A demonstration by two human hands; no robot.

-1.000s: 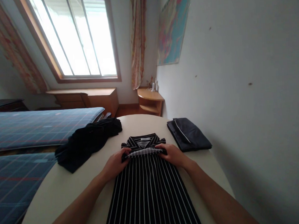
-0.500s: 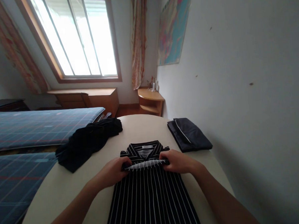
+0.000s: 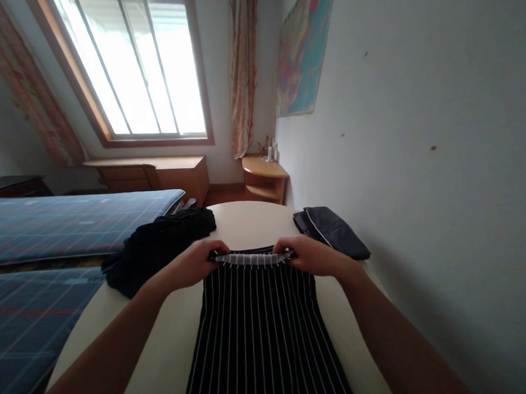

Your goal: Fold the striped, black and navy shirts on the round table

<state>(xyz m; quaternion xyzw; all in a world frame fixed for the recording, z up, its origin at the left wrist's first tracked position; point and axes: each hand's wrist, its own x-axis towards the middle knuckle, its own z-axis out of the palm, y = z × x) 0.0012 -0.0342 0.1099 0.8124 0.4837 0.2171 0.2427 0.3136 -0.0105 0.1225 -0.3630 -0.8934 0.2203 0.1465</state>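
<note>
A black shirt with thin white stripes (image 3: pixel 261 332) lies lengthwise on the pale round table, its lower part running out of view toward me. My left hand (image 3: pixel 205 263) pinches the left end of a folded edge of the shirt. The right end of that edge is gripped by my right hand (image 3: pixel 305 255). Between them the edge's greyish inner side shows. Most of the collar is hidden behind the edge and my hands.
The table (image 3: pixel 246 218) also bears a crumpled dark garment (image 3: pixel 155 249) at left and a folded dark garment (image 3: pixel 335 234) at right, close to the wall. Blue plaid mattresses (image 3: pixel 70 225) stand to the left. Beyond are a desk (image 3: pixel 177 166) and a corner shelf (image 3: pixel 265 168).
Both hands have moved away from me, carrying the folded edge up over the collar, which showed plainly before. The garments at the sides stay where they were.
</note>
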